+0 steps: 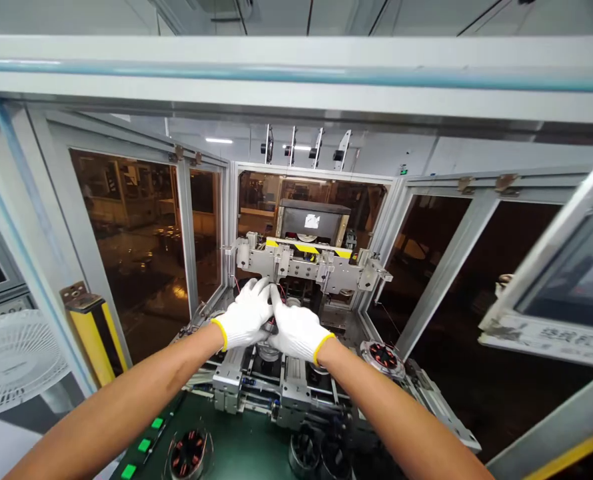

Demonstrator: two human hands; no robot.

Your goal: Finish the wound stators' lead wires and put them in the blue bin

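My left hand (246, 313) and my right hand (298, 327), in white knit gloves with yellow cuffs, meet inside the machine. Both curl around a motor stator (270, 325), of which only a dark and reddish strip shows between the gloves. Beneath it is a round metallic seat (268, 351) on the fixture. Fingertips of the two hands touch or nearly touch at the top. Most of the stator lies hidden behind the gloves. Another stator with copper windings (383, 357) sits on the fixture to the right of my right hand.
On the green worktop (246, 440) stand a wound stator (188, 453) and dark-cored stators (304, 450). Green buttons (144, 445) line its left side. A metal clamp bar with yellow-black tape (309, 250) crosses behind my hands. A monitor (556, 287) juts in at right; a white fan (16, 360) stands left.
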